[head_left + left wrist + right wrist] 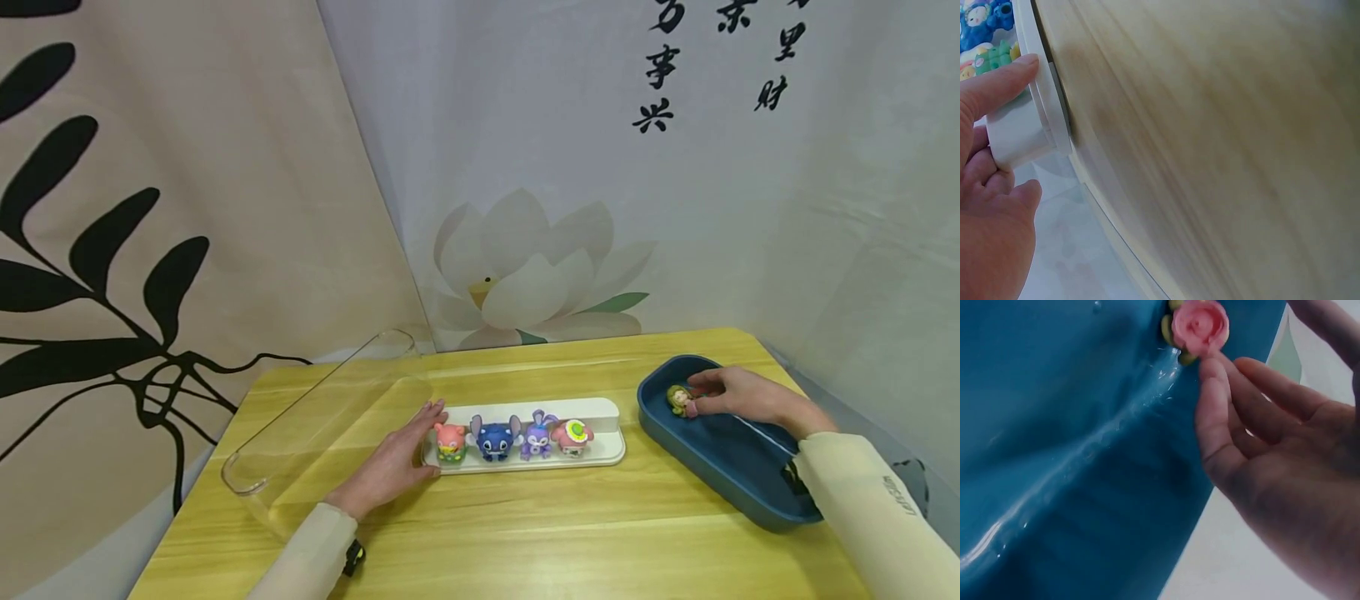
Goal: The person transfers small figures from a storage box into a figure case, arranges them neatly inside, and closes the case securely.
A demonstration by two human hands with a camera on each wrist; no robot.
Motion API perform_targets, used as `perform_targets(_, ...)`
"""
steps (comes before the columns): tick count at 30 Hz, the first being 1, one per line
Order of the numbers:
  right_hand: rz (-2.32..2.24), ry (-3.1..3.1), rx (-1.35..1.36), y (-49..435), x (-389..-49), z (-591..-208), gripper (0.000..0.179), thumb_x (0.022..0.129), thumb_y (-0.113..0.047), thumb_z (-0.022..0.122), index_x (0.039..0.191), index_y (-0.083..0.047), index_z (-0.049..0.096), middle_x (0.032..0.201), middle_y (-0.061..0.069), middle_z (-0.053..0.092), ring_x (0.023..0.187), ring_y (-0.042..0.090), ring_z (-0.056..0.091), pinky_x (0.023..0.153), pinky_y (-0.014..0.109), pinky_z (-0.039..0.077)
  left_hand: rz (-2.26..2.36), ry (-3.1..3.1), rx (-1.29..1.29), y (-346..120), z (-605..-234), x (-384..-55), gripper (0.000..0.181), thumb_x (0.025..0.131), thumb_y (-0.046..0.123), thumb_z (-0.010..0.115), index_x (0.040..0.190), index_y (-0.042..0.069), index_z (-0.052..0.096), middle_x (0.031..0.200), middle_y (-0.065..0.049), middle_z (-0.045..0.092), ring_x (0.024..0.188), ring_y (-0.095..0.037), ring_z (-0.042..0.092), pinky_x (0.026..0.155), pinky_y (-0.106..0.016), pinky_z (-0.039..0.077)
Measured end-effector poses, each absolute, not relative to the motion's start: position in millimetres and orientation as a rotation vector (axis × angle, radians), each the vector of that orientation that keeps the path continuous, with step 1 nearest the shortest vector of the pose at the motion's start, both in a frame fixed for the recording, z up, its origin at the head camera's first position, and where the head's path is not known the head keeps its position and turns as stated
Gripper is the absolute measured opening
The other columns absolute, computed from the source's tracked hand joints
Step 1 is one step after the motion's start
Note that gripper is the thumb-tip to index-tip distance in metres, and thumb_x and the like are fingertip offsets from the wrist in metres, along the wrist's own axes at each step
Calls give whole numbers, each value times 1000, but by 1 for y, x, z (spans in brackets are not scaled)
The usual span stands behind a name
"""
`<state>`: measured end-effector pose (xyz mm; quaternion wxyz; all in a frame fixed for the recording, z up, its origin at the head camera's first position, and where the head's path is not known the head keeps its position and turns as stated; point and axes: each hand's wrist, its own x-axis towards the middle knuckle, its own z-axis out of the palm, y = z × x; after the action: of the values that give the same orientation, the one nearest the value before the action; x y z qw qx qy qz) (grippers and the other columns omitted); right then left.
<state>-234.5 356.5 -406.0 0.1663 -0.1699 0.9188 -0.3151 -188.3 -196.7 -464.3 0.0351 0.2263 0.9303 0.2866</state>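
My left hand [393,458] holds the left end of a long white display base [607,454], thumb at the front edge and fingers round the far side. In a row on the base stand small figurines: a pink one [450,443] nearest that hand, a blue big-eared one [495,439], a purple rabbit-eared one [537,435] and a pink one with a green-and-yellow disc [573,437]. Over the blue tray [693,467], my right hand [750,396] pinches a green-haired figurine [679,400]. Its pink rose-shaped part [1200,326] touches the fingertips in the right wrist view.
A clear cover [322,425] lies at the left side of the wooden table [525,533], partly behind my left arm. Cloth with printed leaves and a lotus [540,283] hangs behind the table.
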Motion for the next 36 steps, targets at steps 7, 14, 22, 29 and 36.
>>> perform_targets(7, -868, 2686, -511, 356, -237, -411, 58, 102, -22, 65, 137, 21, 50, 129, 32, 63, 114, 39, 63, 92, 49, 57, 890, 2858, 691, -197, -464, -188, 88, 84, 3, 85, 159, 12, 41, 171, 4, 18, 157, -24, 17, 118, -69, 25)
perform_targets(14, -857, 2684, -483, 356, -244, -419, 61, 102, -28, 65, 139, 19, 51, 132, 32, 61, 119, 43, 61, 98, 56, 53, 882, 2861, 684, -197, -464, -188, 87, 84, 3, 85, 159, 12, 42, 171, 4, 18, 157, -24, 18, 117, -70, 25)
perform_targets(22, -882, 2626, -452, 352, -250, -425, 65, 104, -31, 64, 140, 20, 48, 111, 11, 74, 104, 26, 70, 100, 58, 52, 860, 2872, 681, -196, -464, -188, 87, 83, 3, 86, 158, 12, 43, 171, 2, 19, 157, -24, 18, 118, -67, 27)
perform_targets(29, -996, 2548, -400, 350, -253, -432, 63, 105, -22, 63, 139, 27, 42, 112, 17, 73, 96, 25, 73, 95, 53, 57, 883, 2863, 675, -195, -463, -187, 87, 84, 3, 86, 159, 11, 42, 171, 2, 18, 157, -24, 18, 118, -69, 25)
perform_targets(36, -1012, 2532, -380, 350, -253, -434, 59, 105, -20, 64, 138, 25, 44, 111, 15, 73, 96, 25, 72, 90, 47, 59, 895, 2860, 693, -196, -463, -187, 87, 84, 3, 86, 158, 11, 42, 171, 1, 20, 157, -24, 18, 118, -68, 26)
